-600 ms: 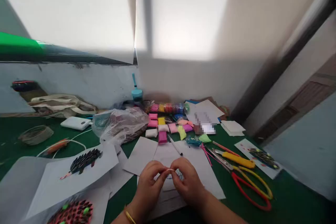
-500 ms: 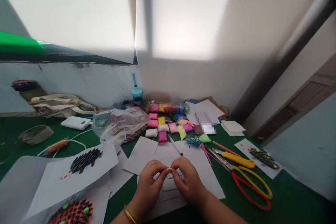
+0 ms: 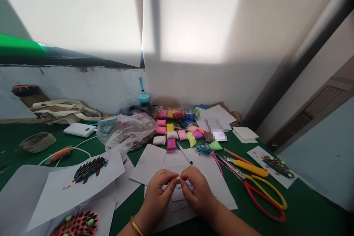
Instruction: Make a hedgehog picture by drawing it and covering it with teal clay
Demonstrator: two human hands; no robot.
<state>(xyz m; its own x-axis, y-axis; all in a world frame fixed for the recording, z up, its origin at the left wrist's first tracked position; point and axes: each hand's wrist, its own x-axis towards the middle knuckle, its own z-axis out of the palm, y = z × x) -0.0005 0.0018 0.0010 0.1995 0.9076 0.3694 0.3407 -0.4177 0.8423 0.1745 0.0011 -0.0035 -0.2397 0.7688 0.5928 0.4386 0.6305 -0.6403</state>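
My left hand [image 3: 160, 190] and my right hand [image 3: 197, 188] meet fingertip to fingertip above a small white card [image 3: 177, 196] with blue drawn lines. Thumbs and index fingers of both are pinched together on a tiny pale pinkish piece that looks like modelling clay, mostly hidden by the fingertips. Beneath the card lie white sheets of paper [image 3: 218, 191]. A white pen with a dark tip [image 3: 184, 154] rests on the paper just beyond my hands. Past it sit several small packets of coloured modelling clay [image 3: 171, 144].
To the right lie scissors with red and yellow handles [image 3: 262, 195], a yellow cutter [image 3: 251, 168] and a seed-decorated picture card [image 3: 272, 166]. On the left are a seed hedgehog picture [image 3: 110, 171], a plastic bag [image 3: 127, 129], a white power bank [image 3: 80, 129] and a tape roll [image 3: 38, 142].
Both hands stay nearly in place with fingertips together. The pale piece between them shows less now, and more of the card's blue lines is visible.
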